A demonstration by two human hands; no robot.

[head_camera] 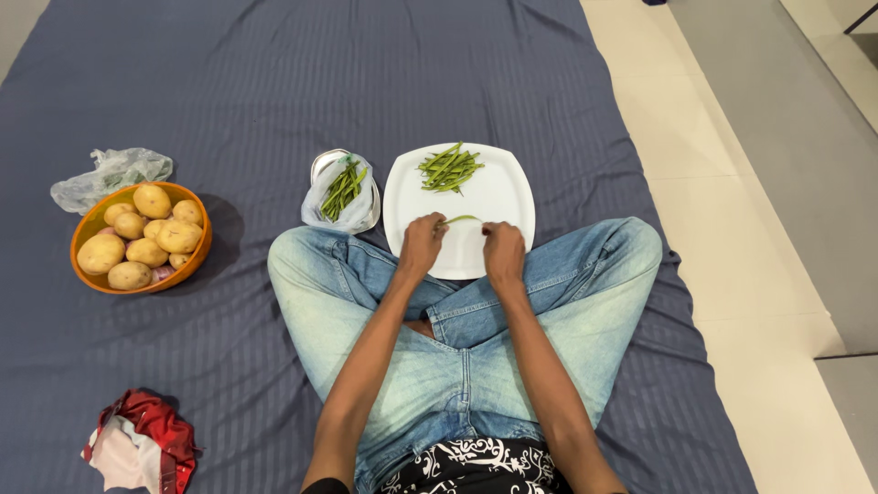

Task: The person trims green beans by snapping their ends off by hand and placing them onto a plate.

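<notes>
I sit cross-legged in pale jeans on a dark blue sheet. My left hand (422,243) and my right hand (504,249) hover over the near part of a white square plate (498,192). Between their fingertips stretches one green bean (462,219), pinched at both ends. A small pile of green beans (449,168) lies at the far side of the plate. Left of the plate, a clear plastic bag with more green beans (343,192) rests on a small steel plate (322,164).
An orange bowl of potatoes (142,238) stands at the left, with a crumpled clear bag (112,174) behind it. A red and white bag (139,443) lies near left. The sheet's edge meets pale floor tiles (732,183) on the right.
</notes>
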